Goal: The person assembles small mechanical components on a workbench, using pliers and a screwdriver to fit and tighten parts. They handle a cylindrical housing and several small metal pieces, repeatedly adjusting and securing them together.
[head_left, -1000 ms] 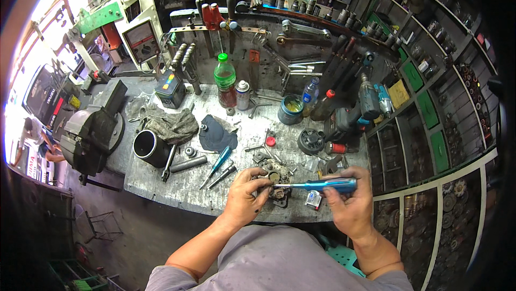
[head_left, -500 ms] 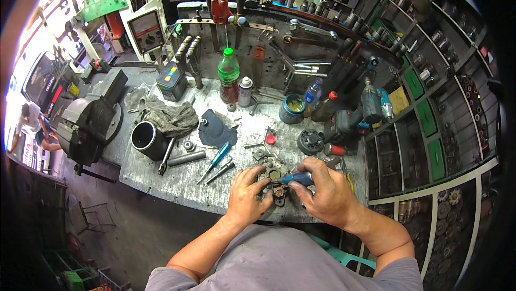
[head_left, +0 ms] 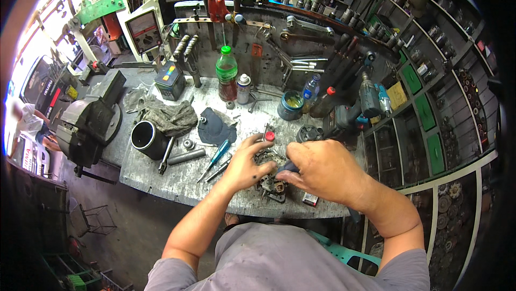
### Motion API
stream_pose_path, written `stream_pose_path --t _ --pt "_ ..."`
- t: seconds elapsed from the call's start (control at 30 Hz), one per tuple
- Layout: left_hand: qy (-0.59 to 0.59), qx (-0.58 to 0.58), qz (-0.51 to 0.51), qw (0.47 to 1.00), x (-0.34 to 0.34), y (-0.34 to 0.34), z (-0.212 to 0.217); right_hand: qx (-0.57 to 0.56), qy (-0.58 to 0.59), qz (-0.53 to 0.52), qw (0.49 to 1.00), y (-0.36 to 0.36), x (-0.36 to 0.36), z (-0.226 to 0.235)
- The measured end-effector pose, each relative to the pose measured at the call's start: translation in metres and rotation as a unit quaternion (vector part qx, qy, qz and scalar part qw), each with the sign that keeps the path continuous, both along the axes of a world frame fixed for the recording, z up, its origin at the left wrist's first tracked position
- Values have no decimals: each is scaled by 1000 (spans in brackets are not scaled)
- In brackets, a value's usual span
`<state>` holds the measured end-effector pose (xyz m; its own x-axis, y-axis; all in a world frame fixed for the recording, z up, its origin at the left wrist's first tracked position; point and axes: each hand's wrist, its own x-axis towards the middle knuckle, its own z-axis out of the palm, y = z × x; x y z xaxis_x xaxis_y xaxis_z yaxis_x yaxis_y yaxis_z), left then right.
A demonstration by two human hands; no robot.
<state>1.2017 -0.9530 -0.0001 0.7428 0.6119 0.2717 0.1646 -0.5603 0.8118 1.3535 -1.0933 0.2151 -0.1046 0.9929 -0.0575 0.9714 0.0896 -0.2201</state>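
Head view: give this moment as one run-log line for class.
left hand: at metal assembly; right hand: gripping screwdriver; assembly: on workbench; second screwdriver: lying leftward, untouched

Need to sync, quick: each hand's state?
Left hand: open, fingers spread beside the metal part.
Right hand: closed around a mostly hidden dark handle.

One table (head_left: 161,183), its grey top scuffed and stained. At left: black open-mouthed cylinder (head_left: 152,144), crumpled rag (head_left: 173,119), metal tube (head_left: 187,158), blue-handled screwdriver (head_left: 219,154). Toward the back: green-capped bottle (head_left: 227,76), spray can (head_left: 243,91), open blue tin (head_left: 290,109); near the front edge, a metal assembly (head_left: 272,187).
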Motion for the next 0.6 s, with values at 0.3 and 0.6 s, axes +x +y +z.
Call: stream_pose_path --t 0.3,0.6 --pt "197 -33 -224 954 27 39 31 -51 -8 14 999 1 -12 8" --pt "168 12 -215 962 23 33 32 -45 -9 -4 999 5 -13 11"
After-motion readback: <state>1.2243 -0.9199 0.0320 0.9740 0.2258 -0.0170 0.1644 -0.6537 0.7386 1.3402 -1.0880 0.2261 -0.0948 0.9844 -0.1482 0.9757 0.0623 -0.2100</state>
